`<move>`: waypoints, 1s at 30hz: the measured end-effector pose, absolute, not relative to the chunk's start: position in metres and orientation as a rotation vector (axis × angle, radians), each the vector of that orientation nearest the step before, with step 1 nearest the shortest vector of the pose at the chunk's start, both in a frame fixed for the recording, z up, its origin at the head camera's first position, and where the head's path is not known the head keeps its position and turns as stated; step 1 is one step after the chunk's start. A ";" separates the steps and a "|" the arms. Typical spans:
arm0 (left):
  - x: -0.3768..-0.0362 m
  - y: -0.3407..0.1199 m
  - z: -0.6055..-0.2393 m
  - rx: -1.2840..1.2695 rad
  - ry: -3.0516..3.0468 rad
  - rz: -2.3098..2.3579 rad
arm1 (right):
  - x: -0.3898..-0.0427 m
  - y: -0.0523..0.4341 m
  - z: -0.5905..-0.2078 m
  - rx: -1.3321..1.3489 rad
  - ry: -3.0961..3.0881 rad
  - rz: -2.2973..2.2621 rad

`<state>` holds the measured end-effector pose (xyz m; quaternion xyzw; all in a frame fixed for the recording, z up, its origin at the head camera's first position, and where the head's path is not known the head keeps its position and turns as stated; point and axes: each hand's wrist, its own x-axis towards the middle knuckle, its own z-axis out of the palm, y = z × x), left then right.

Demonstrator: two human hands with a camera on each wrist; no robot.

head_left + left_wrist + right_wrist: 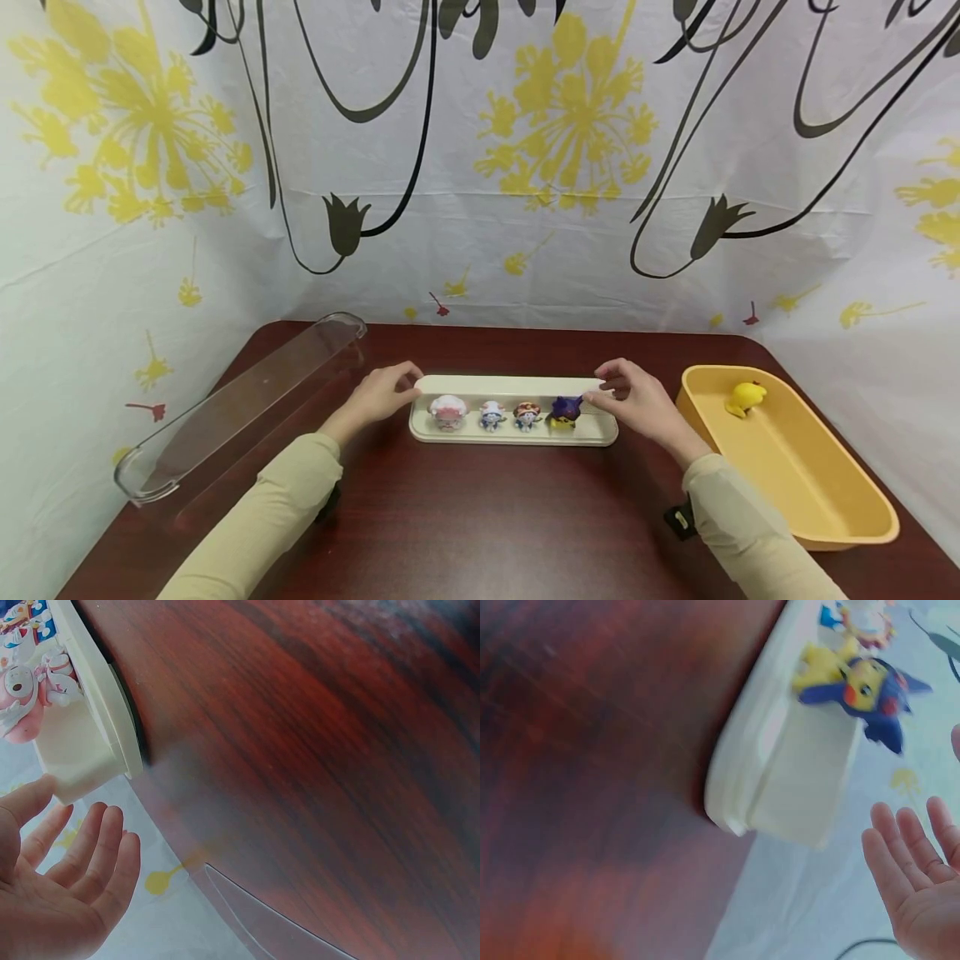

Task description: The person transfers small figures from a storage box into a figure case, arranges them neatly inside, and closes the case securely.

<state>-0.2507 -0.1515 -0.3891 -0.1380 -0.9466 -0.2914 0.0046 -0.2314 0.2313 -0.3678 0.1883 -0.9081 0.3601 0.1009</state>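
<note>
A long cream tray lies across the table in the head view, with a row of small figurines in it. From left to right stand a pink-and-white figurine, a white-and-blue one, one with a brown hat and a purple-and-yellow one. My left hand is at the tray's left end, thumb and index finger near its corner, the fingers loosely bent. At the right end, my right hand has its fingers spread. The right wrist view shows this palm apart from the tray.
A clear plastic cover lies slantwise along the table's left edge. On the right stands a yellow bin with a small yellow figurine inside. Behind the dark red table hangs a patterned cloth.
</note>
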 end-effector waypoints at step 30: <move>-0.253 -0.152 -0.391 -0.417 -2.974 -0.906 | -0.237 0.362 -0.305 0.247 -2.638 0.993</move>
